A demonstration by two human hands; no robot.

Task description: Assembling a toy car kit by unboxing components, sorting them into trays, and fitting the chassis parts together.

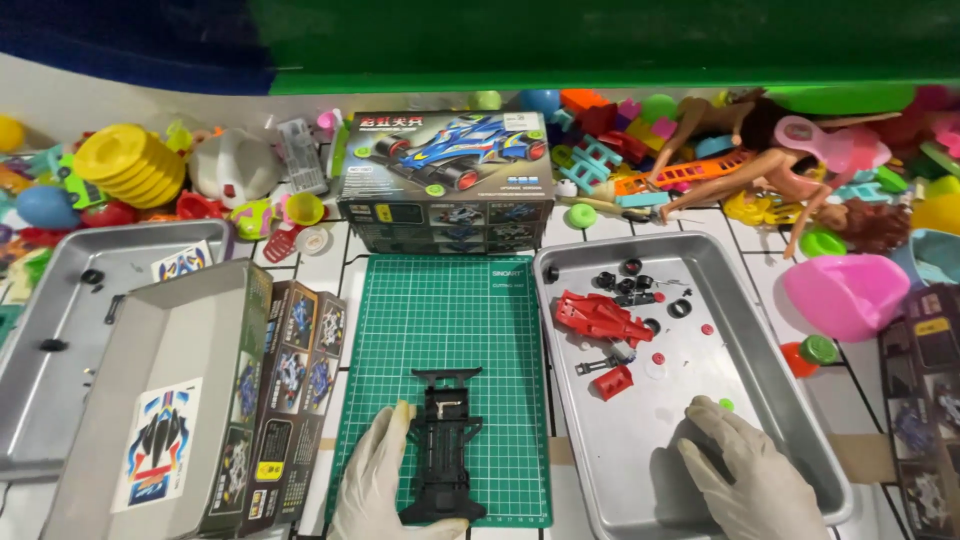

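A black toy car chassis (444, 445) lies lengthwise on the green cutting mat (450, 310). My left hand (375, 480), in a white glove, rests on the mat with its fingers against the chassis's left side. My right hand (735, 465), also gloved, lies flat inside the right metal tray (770, 330), near its front end, holding nothing. Further back in that tray are a red car body shell (598, 318), a small red part (613, 382), black tyres (628, 280) and small red discs.
An open grey box lid (140, 400) with a sticker sheet (160, 440) stands left of the mat, partly over a second metal tray (70, 300). A model car box (447, 175) sits behind the mat. Dolls, a pink bowl (845, 292) and many plastic toys crowd the back.
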